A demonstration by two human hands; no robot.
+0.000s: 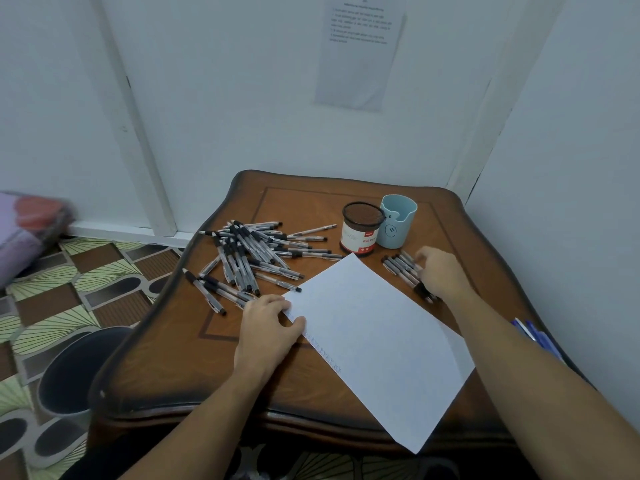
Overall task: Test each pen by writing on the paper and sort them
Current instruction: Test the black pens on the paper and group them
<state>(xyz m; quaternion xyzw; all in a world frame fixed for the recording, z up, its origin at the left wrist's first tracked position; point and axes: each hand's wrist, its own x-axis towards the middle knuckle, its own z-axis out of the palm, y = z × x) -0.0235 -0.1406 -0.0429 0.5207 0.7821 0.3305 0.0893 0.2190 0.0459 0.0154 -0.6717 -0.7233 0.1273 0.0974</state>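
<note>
Head view: I am at a wooden table (pixel 346 393) set in a corner of white walls. The paper (pixel 374 341) lies slantwise on the middle of it, one corner over the near edge, with a faint line of blue test marks (pixel 323 353) along its left side. My left hand (pixel 270 327) rests on the sheet's left corner, thumb on the paper, fingers loosely bent, gripping nothing. The large heap of pens (pixel 249 254) with clear barrels and black grips lies to the left of the sheet; its nearest pens lie just beside my left knuckles, and one touches the paper's edge. My right hand (pixel 440 271) lies over a small row of pens (pixel 398 265) to the right of the sheet. The hand hides their near ends, so I cannot tell whether the fingers clasp one or only touch them. Behind the sheet's far corner stands a black mesh cup (pixel 362 230) with a red and white label, touching a pale blue cup (pixel 398 220) on its right. My right forearm crosses the near right of the table; past it, several blue pens (pixel 533 336) lie at the table's right edge. A printed notice (pixel 360 53) hangs on the wall. Left of the table a dark bin (pixel 76 368) stands on the patterned floor (pixel 69 271), and a blurred pink and purple bundle (pixel 27 230) lies by the wall.
</note>
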